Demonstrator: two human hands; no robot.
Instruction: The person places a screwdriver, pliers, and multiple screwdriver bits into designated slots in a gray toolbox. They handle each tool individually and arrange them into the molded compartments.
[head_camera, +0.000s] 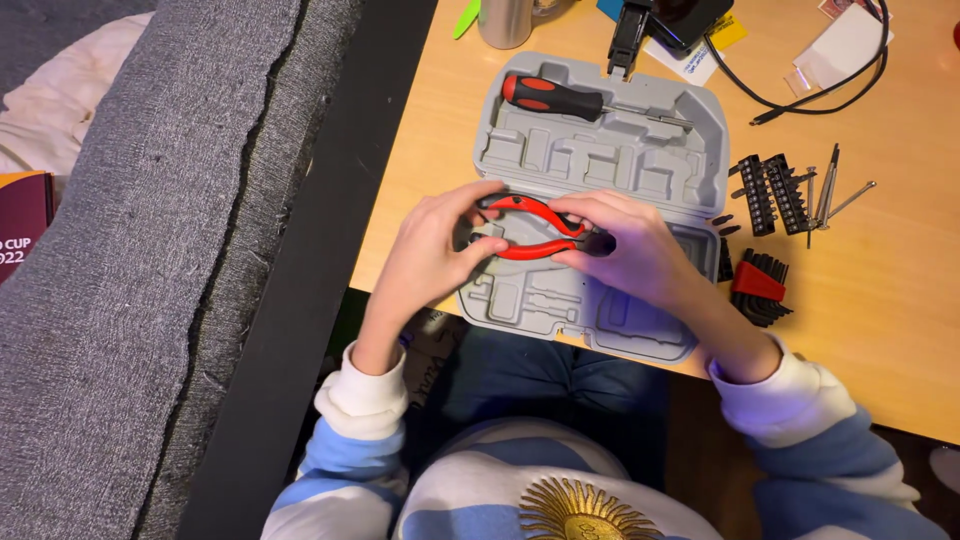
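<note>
At the centre of the frame we hold red-handled pliers (535, 228) over the grey moulded tool case (600, 150): our left hand (435, 250) closed on the handle ends, our right hand (625, 245) closed around the jaw end. A red and black screwdriver (560, 98) lies in the case's upper slot. Right of the case sit black bit holders (772, 192), loose small screwdrivers (828, 195) and hex keys (760, 288). A steel cup (505, 22) stands top centre

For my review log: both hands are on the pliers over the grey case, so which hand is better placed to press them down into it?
Probably the right hand: it covers the head end of the pliers from above, over the case. The left hand only pinches the red handles from the side.
</note>
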